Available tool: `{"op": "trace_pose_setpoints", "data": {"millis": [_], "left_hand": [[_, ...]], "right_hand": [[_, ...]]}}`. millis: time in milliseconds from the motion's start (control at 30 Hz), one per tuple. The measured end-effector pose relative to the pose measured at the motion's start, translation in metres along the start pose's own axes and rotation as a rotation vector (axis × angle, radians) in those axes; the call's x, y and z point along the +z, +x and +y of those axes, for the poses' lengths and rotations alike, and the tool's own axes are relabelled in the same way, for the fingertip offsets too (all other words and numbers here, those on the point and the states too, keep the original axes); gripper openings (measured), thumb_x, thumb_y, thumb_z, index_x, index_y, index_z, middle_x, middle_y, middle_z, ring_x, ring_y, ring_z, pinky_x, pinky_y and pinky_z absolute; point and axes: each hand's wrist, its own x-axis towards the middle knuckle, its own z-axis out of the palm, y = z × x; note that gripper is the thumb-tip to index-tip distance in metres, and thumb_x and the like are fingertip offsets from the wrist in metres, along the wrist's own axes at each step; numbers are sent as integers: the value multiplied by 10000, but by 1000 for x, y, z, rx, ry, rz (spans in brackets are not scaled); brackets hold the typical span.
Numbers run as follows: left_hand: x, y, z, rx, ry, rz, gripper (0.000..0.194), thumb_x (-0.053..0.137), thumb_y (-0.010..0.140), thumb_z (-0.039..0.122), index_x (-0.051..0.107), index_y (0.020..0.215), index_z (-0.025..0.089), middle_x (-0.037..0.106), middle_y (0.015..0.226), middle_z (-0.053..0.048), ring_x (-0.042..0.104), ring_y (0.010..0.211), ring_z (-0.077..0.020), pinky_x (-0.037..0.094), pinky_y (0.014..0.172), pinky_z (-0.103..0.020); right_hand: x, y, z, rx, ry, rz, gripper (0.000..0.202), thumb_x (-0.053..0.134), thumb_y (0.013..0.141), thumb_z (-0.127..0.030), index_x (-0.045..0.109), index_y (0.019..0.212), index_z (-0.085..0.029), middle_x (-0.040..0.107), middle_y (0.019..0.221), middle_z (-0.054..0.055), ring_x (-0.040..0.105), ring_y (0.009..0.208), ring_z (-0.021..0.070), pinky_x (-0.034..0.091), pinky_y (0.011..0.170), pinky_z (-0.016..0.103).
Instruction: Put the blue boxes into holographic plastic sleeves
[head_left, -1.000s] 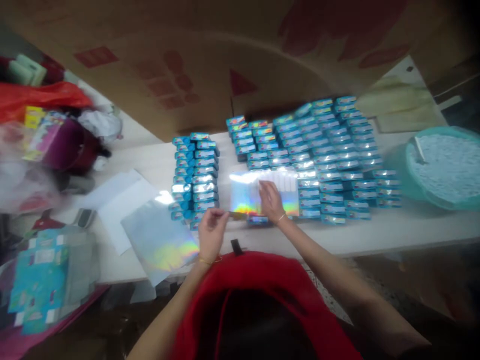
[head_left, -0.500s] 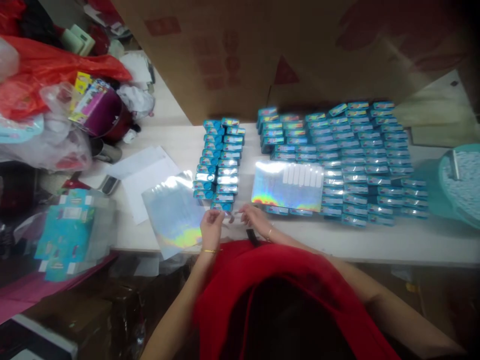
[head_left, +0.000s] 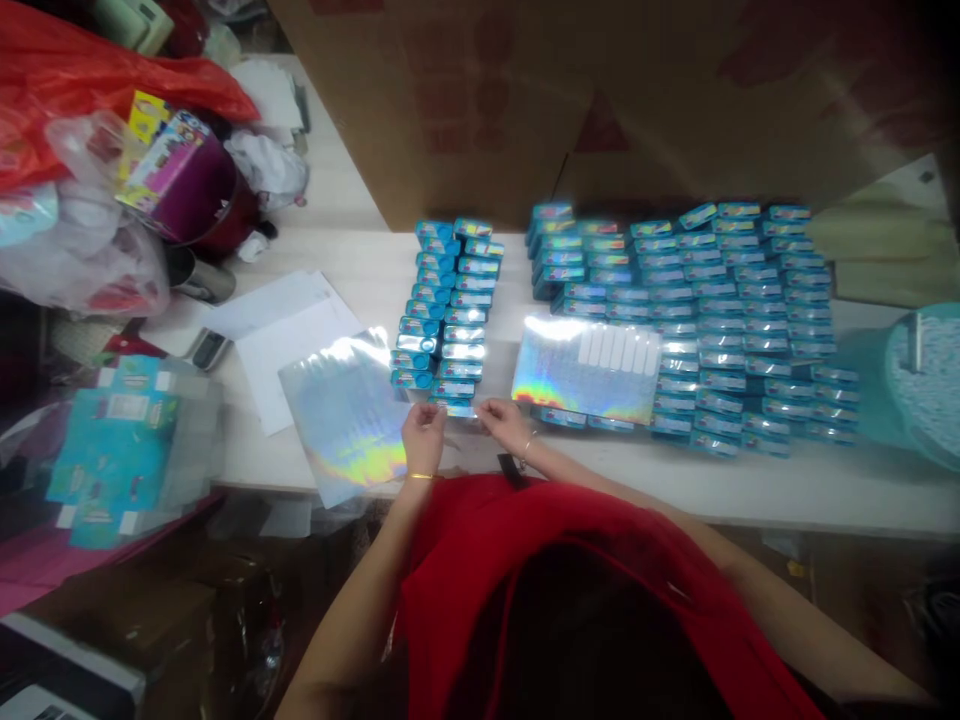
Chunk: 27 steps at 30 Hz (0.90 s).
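Note:
A small, pale sticker (head_left: 460, 411) is stretched between my two hands, over the nearest of the small teal boxes (head_left: 453, 388) in the left group. My left hand (head_left: 424, 436) pinches its left end, and my right hand (head_left: 504, 424) has its fingertips at the right end. Right of my hands, a shiny silver sticker sheet (head_left: 551, 365) with several white blank strips lies across some boxes of the larger group. Another silver sheet (head_left: 341, 415) lies left of my left hand. Blur hides whether the sticker touches the box.
Many teal boxes (head_left: 720, 330) stand in rows on the right of the white table (head_left: 585, 470). A teal tub (head_left: 885, 385) of pale material is at the far right. White papers (head_left: 281, 340), flattened teal cartons (head_left: 124, 450) and plastic bags (head_left: 90, 250) are on the left. A large cardboard box (head_left: 480, 100) stands behind.
The sticker was curled near my left fingers; now it is flat between both hands. My right hand has come to its end, and both hands are a little higher. The view has shifted slightly.

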Motion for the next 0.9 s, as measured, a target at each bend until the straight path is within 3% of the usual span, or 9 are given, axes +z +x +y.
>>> {"op": "trace_pose_setpoints", "data": {"millis": [267, 533, 633, 700, 800, 900], "left_hand": [[1, 11, -9, 176, 320, 55, 113, 609, 745, 298, 566, 707, 201, 548, 780, -3, 508, 715, -149, 415, 748, -296], [5, 11, -10, 173, 573, 65, 129, 600, 776, 325, 617, 786, 198, 556, 952, -74, 545, 990, -245, 412, 876, -396], [0, 10, -8, 182, 572, 134, 275, 616, 770, 385, 594, 953, 180, 562, 995, -92, 550, 950, -244, 427, 847, -397], [-6, 7, -7, 254, 596, 141, 372, 582, 807, 412, 561, 1083, 164, 577, 1057, -118, 550, 973, -248, 424, 861, -398], [-16, -1, -7, 457, 761, -38, 391, 474, 893, 376, 544, 1224, 180, 541, 1279, -168, 479, 1186, -283, 358, 969, -431], [-20, -11, -11, 544, 967, -221, 420, 414, 921, 320, 507, 1319, 221, 405, 1474, -144, 346, 1347, -315, 285, 1029, -488]], "right_hand": [[3, 11, 15, -94, -186, 59, 322, 485, 784, -485, 480, 613, -212, 487, 557, -26, 447, 575, 132, 379, 572, 244], [5, 20, 25, -111, -179, 10, 272, 475, 809, -440, 522, 681, -204, 521, 595, -20, 478, 581, 140, 392, 607, 258], [5, 19, 28, -17, -156, 22, 207, 517, 783, -356, 588, 869, -182, 508, 584, -37, 485, 559, 142, 422, 594, 264], [6, 13, 28, 19, -162, 50, 351, 512, 783, -296, 580, 1095, -151, 526, 624, -36, 494, 556, 140, 451, 605, 276], [12, -1, 25, 10, -135, -25, 520, 476, 813, -256, 480, 1324, -158, 593, 764, -6, 512, 563, 121, 487, 606, 277], [24, -9, 18, 91, -50, -200, 589, 508, 797, -234, 418, 1379, -227, 620, 754, -27, 502, 510, 108, 471, 495, 236]]}}
